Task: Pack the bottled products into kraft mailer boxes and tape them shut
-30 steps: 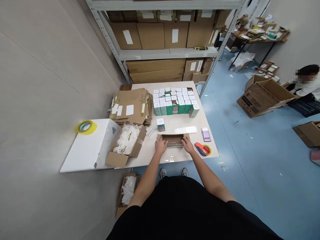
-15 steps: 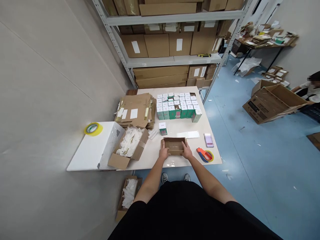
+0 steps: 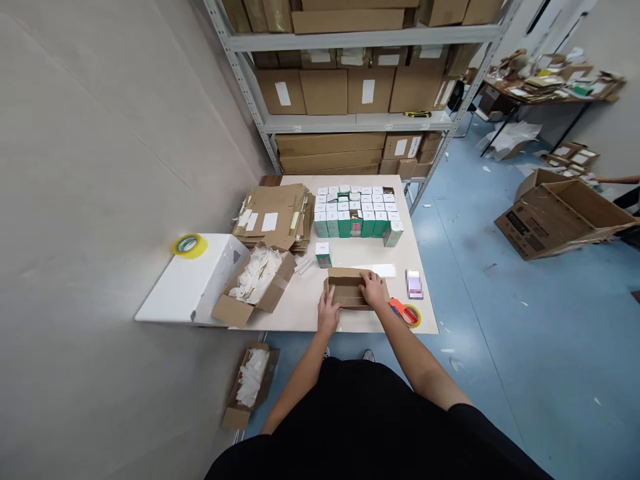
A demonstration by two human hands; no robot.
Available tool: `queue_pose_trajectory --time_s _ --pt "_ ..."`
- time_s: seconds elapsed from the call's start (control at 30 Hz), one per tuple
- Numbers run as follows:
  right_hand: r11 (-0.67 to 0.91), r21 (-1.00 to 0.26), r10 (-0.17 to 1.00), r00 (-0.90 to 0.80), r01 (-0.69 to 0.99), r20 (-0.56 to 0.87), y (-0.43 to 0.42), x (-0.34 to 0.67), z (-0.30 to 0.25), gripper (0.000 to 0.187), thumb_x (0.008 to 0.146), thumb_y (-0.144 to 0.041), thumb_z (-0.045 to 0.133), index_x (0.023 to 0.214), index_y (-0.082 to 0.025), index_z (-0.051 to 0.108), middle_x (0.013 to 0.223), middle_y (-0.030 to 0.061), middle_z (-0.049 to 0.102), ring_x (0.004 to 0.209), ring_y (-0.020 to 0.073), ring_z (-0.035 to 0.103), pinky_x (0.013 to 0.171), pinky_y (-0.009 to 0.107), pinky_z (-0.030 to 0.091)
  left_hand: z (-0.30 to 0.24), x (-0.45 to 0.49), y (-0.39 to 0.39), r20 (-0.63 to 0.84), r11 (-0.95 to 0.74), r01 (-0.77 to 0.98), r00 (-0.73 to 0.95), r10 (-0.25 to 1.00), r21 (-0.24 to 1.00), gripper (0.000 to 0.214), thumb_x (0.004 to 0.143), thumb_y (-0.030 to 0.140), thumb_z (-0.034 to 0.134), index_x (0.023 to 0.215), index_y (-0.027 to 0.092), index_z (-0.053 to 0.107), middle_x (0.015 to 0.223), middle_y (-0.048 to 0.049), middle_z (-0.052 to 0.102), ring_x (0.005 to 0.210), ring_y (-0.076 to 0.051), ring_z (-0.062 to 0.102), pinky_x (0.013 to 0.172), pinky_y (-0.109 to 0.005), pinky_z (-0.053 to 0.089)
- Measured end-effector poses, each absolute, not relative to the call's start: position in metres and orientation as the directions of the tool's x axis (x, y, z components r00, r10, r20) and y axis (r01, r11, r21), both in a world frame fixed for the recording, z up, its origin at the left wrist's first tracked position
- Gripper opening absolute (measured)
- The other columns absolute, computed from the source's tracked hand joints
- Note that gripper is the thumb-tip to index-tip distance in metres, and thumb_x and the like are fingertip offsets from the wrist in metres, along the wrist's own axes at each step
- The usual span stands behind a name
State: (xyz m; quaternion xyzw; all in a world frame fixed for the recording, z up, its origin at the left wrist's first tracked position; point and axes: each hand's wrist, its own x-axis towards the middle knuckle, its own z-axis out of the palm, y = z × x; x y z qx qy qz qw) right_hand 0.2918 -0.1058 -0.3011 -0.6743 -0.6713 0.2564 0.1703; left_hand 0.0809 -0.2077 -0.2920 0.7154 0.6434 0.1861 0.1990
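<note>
An open cardboard box (image 3: 349,293) lies near the table's front edge, its inside facing up. My left hand (image 3: 329,312) grips the box's left end, fingers over the wall. At the other end, my right hand (image 3: 373,289) is closed over the right wall, its fingertips reaching inside. Just behind the box are a single green and white small carton (image 3: 323,255) and a white paper strip (image 3: 383,270). An orange and blue tape dispenser (image 3: 403,311) with yellow tape lies right of my right hand.
Rows of green and white cartons (image 3: 355,213) stand farther back, beside flattened cardboard (image 3: 273,210). A box of white packing paper (image 3: 257,280) sits left, near a yellow tape roll (image 3: 191,246). Shelving (image 3: 357,122) rises behind. A large carton (image 3: 545,220) and a person's arm (image 3: 617,179) are at right.
Flaps at the box's back and right now stand out. My right hand has shifted up and over the right wall; my left hand stays at the left end. The view has shifted slightly.
</note>
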Motion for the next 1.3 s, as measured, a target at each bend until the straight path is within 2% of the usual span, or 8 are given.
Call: queue_pose_trajectory --time_s 0.1,0.27,0.37,0.5,0.63,0.77,1.0,1.3 --pt "0.038 -0.575 0.998 -0.064 0.817 -0.024 -0.107 0.285 -0.294 0.028 0.105 -0.032 0.048 0.123 -0.030 0.069 0.132 0.0107 0.067 0.137 0.0313 0.047 0.123 0.056 0.018 -0.282 0.080 -0.220 0.033 -0.073 0.843 0.065 0.997 0.533 0.023 0.097 0.020 0.055 0.100 0.027 0.076 0.172 0.0013 0.032 0.162 -0.032 0.019 0.130 -0.057 0.027" --pt "0.151 -0.554 0.980 -0.199 0.818 -0.027 -0.113 0.268 -0.289 0.029 0.108 -0.035 0.042 0.110 -0.028 0.070 0.113 0.0099 0.073 0.121 0.0288 0.056 0.121 0.052 0.023 -0.272 0.068 -0.243 0.015 0.026 0.838 -0.041 0.999 0.545 0.021 0.097 0.024 0.058 0.103 0.028 0.078 0.174 0.0044 0.027 0.162 -0.032 0.019 0.130 -0.056 0.027" --pt "0.207 -0.555 0.962 -0.272 0.806 -0.036 -0.115 0.260 -0.287 0.027 0.104 -0.032 0.048 0.120 -0.027 0.069 0.125 0.0114 0.070 0.133 0.0316 0.051 0.121 0.054 0.025 -0.271 0.058 -0.255 -0.016 0.073 0.840 -0.076 0.997 0.538 0.017 0.095 0.025 0.062 0.101 0.027 0.078 0.175 0.0041 0.022 0.161 -0.035 0.019 0.128 -0.057 0.030" --pt "0.297 -0.562 0.943 -0.329 0.772 0.047 -0.115 0.246 -0.280 0.049 0.097 -0.029 0.053 0.146 -0.026 0.055 0.155 0.0110 0.053 0.154 0.0348 0.030 0.125 0.058 0.022 -0.274 0.041 -0.263 -0.038 0.113 0.849 -0.109 0.993 0.516 0.015 0.092 0.023 0.067 0.102 0.026 0.078 0.176 0.0013 0.020 0.162 -0.037 0.014 0.126 -0.060 0.031" --pt "0.373 -0.593 0.918 -0.376 0.713 0.126 -0.110 0.221 -0.269 0.056 0.096 -0.032 0.053 0.152 -0.022 0.050 0.161 0.0119 0.045 0.158 0.0349 0.023 0.128 0.057 0.023 -0.277 0.018 -0.266 -0.078 0.137 0.866 -0.114 0.990 0.482 0.014 0.091 0.024 0.070 0.102 0.026 0.079 0.175 -0.0002 0.023 0.163 -0.039 0.009 0.126 -0.064 0.027" --pt "0.414 -0.626 0.898 -0.410 0.660 0.161 -0.103 0.182 -0.260 0.058 0.095 -0.030 0.054 0.151 -0.019 0.051 0.159 0.0140 0.045 0.154 0.0337 0.031 0.127 0.055 0.029 -0.283 -0.012 -0.271 -0.060 0.110 0.863 -0.093 0.994 0.493 0.011 0.090 0.025 0.073 0.099 0.023 0.078 0.176 -0.0023 0.021 0.162 -0.041 0.010 0.126 -0.064 0.026" --pt "0.468 -0.584 0.864 -0.481 0.663 0.147 -0.097 0.085 -0.249 0.056 0.093 -0.030 0.057 0.148 -0.021 0.054 0.158 0.0152 0.046 0.147 0.0335 0.042 0.121 0.054 0.039 -0.294 -0.074 -0.286 -0.004 0.087 0.871 -0.098 0.995 0.484 0.012 0.086 0.026 0.076 0.097 0.023 0.080 0.174 -0.0053 0.028 0.161 -0.043 0.016 0.125 -0.068 0.026" --pt "0.564 -0.451 0.756 -0.652 0.692 -0.055 -0.073 -0.062 -0.250 0.056 0.092 -0.031 0.067 0.146 -0.019 0.059 0.158 0.0156 0.049 0.143 0.0290 0.050 0.119 0.041 0.042 -0.311 -0.125 -0.278 0.025 0.027 0.852 -0.047 0.999 0.522 0.008 0.081 0.021 0.079 0.088 0.024 0.082 0.171 -0.0039 0.034 0.160 -0.043 0.018 0.124 -0.066 0.029"
